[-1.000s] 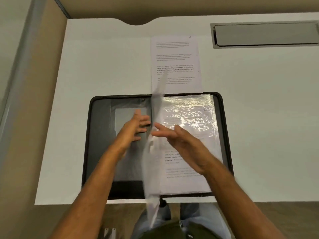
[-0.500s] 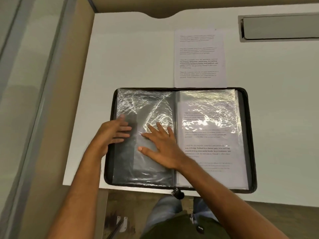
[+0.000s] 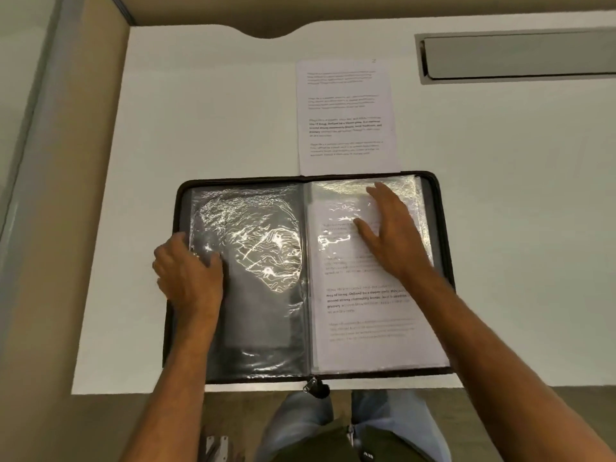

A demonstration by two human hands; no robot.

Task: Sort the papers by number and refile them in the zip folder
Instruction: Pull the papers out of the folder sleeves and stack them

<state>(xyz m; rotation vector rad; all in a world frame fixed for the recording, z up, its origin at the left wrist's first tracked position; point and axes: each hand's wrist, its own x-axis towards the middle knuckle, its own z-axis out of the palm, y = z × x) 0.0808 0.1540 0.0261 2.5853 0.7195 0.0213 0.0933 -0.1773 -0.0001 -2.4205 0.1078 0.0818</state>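
A black zip folder [image 3: 443,235] lies open on the white table near its front edge. Its left side shows an empty clear plastic sleeve [image 3: 253,261] over black backing. On the right, a sleeve holds a printed paper [image 3: 363,315]. A loose printed paper [image 3: 346,118] lies flat on the table just beyond the folder's top edge. My left hand [image 3: 190,271] rests on the left edge of the empty sleeve, fingers curled at its rim. My right hand [image 3: 390,231] lies flat with spread fingers on the upper part of the right sleeve.
A grey recessed cable tray [image 3: 520,58] is set into the table at the back right. A tan partition wall [image 3: 66,228] runs along the left side. The folder's zip pull [image 3: 311,385] hangs over the front edge above my legs.
A sleeve was flipped from right to left and flattened. My right hand then moved from the left sleeve across to the right page. My left hand stayed at the left edge.
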